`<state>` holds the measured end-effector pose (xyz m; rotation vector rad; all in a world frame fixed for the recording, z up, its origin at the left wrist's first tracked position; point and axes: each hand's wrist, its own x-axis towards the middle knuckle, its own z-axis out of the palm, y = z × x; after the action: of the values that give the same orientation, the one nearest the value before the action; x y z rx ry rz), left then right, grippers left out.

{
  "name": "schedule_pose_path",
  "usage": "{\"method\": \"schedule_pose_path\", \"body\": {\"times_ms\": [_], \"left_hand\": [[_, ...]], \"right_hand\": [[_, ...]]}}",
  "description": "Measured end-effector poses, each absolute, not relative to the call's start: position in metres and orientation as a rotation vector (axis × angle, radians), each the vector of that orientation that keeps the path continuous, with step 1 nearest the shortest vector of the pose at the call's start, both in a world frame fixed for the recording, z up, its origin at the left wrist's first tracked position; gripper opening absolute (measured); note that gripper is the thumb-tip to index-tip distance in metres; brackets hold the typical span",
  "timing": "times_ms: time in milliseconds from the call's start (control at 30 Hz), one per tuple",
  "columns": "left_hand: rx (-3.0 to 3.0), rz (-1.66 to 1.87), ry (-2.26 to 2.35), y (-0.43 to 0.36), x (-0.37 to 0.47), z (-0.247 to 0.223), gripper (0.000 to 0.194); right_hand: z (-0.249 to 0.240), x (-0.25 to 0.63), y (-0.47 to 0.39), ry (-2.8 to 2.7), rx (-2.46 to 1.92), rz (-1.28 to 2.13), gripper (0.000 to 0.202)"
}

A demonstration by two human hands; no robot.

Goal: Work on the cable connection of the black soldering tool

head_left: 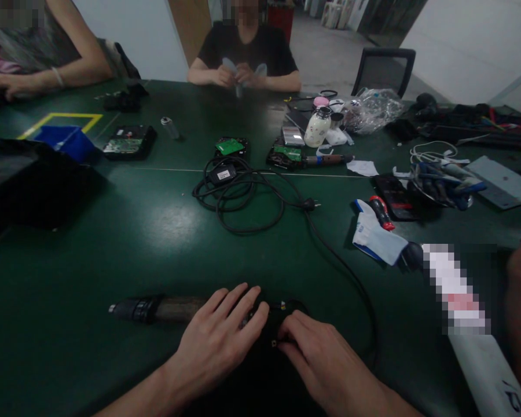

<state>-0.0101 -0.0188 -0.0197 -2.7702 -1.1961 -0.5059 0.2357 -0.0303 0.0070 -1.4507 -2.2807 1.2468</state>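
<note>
A dark cylindrical tool [178, 310] with a ribbed black collar and a metal tip at its left end lies on the green table. My left hand [219, 324] rests over its right part, palm down with the fingers spread. Beside it, my right hand [315, 347] is closed in a pinch at a small dark piece with a light square end [274, 343]. Most of that piece is hidden in shadow. Small light-coloured wires or a connector [282, 305] show between the hands. A black cable [367, 295] runs to the right of my right hand.
Coiled black cable with a plug [309, 204] lies ahead. Circuit-board units [130, 142], a bottle [318, 127] and a second tool [325, 160] stand farther back. A glove [375, 234], red-black screwdriver [381, 212] and long white object [486, 353] are right. Two people sit opposite.
</note>
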Motion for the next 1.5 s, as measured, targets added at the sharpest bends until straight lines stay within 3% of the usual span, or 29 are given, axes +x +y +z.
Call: {"method": "schedule_pose_path", "body": {"times_ms": [233,867,1500], "left_hand": [[-2.859,-0.550,-1.092,0.002,-0.010,-0.008,0.025],[-2.763,-0.578,-1.160,0.000,-0.006,-0.011,0.027],[-2.765,-0.574,-1.132,-0.001,-0.009,-0.015,0.029]], "right_hand": [[0.007,0.236,-0.010,-2.114,-1.553,1.141,0.002],[-0.001,0.245,0.011,-2.067,-1.216,1.168,0.008],[-0.003,0.246,0.013,-2.010,-1.244,1.162,0.014]]}}
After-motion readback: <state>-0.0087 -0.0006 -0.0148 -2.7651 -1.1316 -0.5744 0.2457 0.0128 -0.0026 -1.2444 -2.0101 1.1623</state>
